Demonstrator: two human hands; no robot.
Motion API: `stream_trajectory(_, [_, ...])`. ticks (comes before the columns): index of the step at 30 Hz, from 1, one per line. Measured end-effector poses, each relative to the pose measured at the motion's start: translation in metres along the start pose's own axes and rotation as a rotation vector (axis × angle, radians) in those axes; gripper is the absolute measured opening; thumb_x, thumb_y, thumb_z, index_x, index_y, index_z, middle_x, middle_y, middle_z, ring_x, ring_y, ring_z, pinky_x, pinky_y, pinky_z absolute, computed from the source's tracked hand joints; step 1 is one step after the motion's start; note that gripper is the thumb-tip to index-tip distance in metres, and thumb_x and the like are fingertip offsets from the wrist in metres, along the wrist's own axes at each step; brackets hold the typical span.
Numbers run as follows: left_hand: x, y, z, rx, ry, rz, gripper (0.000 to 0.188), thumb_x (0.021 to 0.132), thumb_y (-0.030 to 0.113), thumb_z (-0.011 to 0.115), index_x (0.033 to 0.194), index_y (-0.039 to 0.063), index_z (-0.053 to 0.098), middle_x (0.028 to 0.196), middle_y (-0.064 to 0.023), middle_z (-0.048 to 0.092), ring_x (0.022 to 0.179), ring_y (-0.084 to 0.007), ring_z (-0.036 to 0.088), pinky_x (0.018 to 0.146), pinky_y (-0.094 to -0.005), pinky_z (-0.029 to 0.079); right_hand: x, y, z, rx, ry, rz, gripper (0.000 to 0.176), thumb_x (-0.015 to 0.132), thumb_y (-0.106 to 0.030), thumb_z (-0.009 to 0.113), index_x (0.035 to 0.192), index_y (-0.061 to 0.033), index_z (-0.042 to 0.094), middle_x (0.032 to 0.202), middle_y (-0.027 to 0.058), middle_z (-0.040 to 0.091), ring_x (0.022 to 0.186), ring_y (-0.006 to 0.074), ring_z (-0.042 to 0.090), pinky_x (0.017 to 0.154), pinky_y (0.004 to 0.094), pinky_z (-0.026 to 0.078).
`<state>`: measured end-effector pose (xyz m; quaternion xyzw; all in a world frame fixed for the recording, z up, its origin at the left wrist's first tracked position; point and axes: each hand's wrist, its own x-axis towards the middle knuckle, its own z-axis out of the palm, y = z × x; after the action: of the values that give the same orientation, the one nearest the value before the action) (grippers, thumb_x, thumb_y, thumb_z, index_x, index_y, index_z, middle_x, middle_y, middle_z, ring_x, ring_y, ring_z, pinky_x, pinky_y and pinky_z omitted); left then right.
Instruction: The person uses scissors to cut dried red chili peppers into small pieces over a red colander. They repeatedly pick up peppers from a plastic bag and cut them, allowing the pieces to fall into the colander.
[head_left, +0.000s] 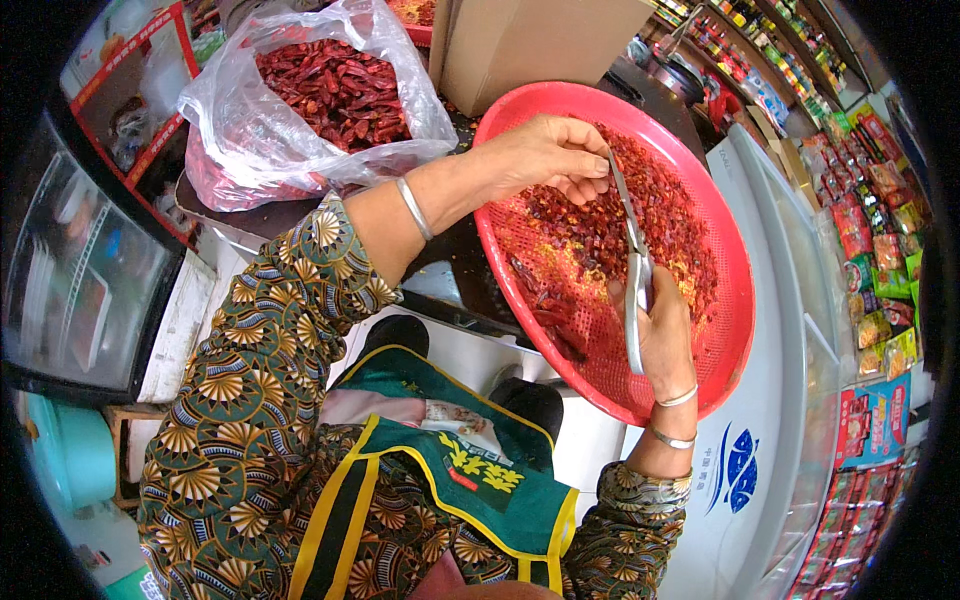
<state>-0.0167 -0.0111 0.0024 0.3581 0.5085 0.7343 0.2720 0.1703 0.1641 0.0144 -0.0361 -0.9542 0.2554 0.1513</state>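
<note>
My right hand (664, 330) is closed round the handles of metal scissors (637, 262), their blades pointing up and away over a red perforated plastic basket (739, 360). Beside the blade tips is my left hand (566, 161), fingers curled with thumb near the forefinger; whether a chili piece is between them cannot be made out. Cut dried red chili pieces (592, 217) and yellow seeds (577, 262) lie spread in the basket, with several longer dried chilies (551, 307) near its near left side. A clear plastic bag (217, 90) at upper left stands open, full of dried red chilies (337, 90).
The bag and basket rest on a dark table (465, 292). A cardboard box (517, 52) stands behind the basket. A pale freezer cabinet (750, 405) is close on the right, with shelves of packets (870, 240) beyond. At far left is a glass-fronted case (90, 262).
</note>
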Motion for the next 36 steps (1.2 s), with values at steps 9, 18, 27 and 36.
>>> stream_trajectory(9, [0.010,-0.008,-0.008,0.080,-0.086,-0.029,0.016,0.092,0.020,0.061,0.100,0.006,0.061,0.088,-0.0055,0.066,0.073,-0.0119,0.064,0.067,-0.0245,0.054,0.004,0.003,0.002,0.050,-0.005,0.004,0.042,0.083,-0.034,0.070,0.094,0.0038,0.055,0.076,0.0260,0.061,0.070,0.0416,0.061,0.064,0.0457,0.047])
stream_trajectory(18, [0.010,-0.010,-0.002,0.131,-0.098,-0.056,0.013,0.091,0.017,0.061,0.096,0.006,0.062,0.086,-0.0038,0.065,0.072,-0.0100,0.062,0.065,-0.0231,0.053,-0.003,-0.002,-0.001,0.005,-0.057,0.056,0.040,0.085,-0.028,0.068,0.099,0.0061,0.053,0.082,0.0250,0.064,0.077,0.0409,0.064,0.068,0.0434,0.049])
stream_trajectory(27, [0.002,-0.007,0.002,0.102,-0.083,-0.076,0.013,0.089,0.018,0.062,0.093,0.005,0.062,0.085,-0.0033,0.065,0.071,-0.0097,0.061,0.063,-0.0231,0.051,-0.006,0.004,0.001,0.032,-0.078,0.022,0.032,0.087,-0.023,0.066,0.094,0.0037,0.052,0.081,0.0270,0.061,0.076,0.0428,0.061,0.068,0.0449,0.047])
stream_trajectory(36, [0.003,-0.009,-0.005,0.126,-0.078,-0.096,0.013,0.089,0.018,0.063,0.091,0.005,0.064,0.081,-0.0038,0.065,0.069,-0.0106,0.061,0.061,-0.0231,0.050,-0.004,0.012,0.006,0.017,-0.081,-0.030,0.029,0.087,-0.021,0.064,0.090,0.0036,0.049,0.079,0.0291,0.058,0.076,0.0453,0.059,0.065,0.0480,0.046])
